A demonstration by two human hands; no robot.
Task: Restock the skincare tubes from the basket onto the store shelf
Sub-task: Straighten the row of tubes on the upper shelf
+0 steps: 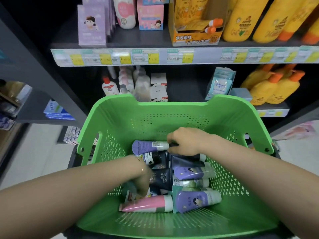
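On the upper tier we see lilac boxes (92, 25) beside a pink-and-white bottle (124, 12) and a pink carton (150, 16); an orange display box (196, 27) stands next to big yellow bottles (241, 21); below, we find a small white bottle with a red cap (109, 86), pale blue sachets (220, 84) and more yellow bottles with orange caps (272, 87); yellow price tags (152, 57) line the edge.

The basket (172, 114) sits in front of the shelf (172, 56), with the tubes (195, 172) lying heaped in its near half. Both hands are inside it: the left hand (141, 180) among the tubes at the left, the right hand (186, 142) behind them. Boxes (91, 26) stand on the shelf's left, bottles (241, 19) on its right.
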